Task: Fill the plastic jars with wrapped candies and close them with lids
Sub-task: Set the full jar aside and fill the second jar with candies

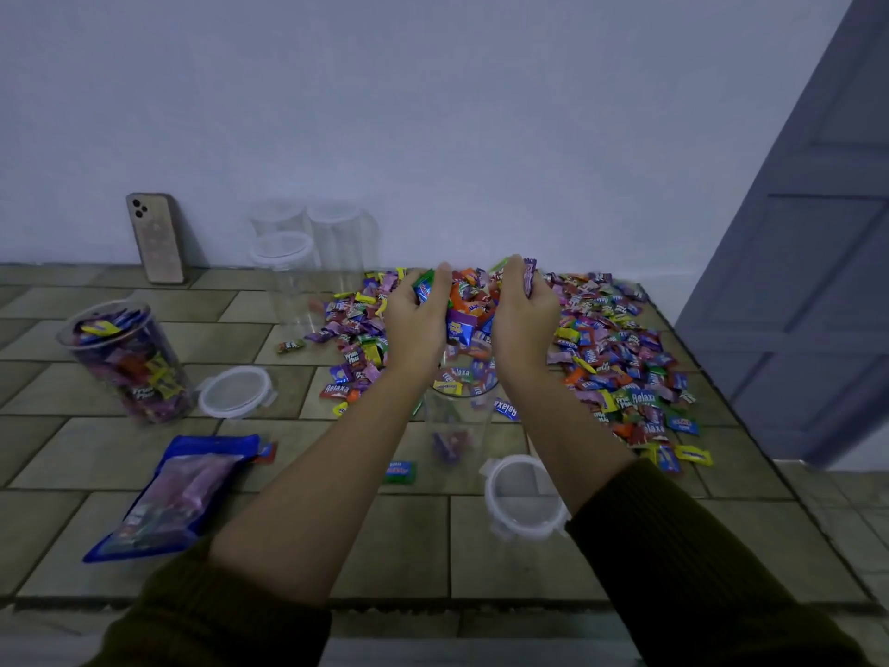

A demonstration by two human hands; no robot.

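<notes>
Both hands (418, 320) (522, 320) cup candies (464, 310) over the near-empty jar (457, 426); left jar (127, 363) full.

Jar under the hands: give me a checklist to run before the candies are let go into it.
1. Both hands cupped around a load: ok. Left hand and right hand hold a heap of wrapped candies between them.
2. Load over the mouth of the open jar: ok, the hands sit just above and behind it.
3. Room in the jar: ok, only a few candies at the bottom and near the rim.
4. Jar upright: ok.
5. Lid within reach: ok, beside the jar on the table.
6. Candies secure at the fingers: cannot tell; some stick up past the fingers and may spill.
</notes>
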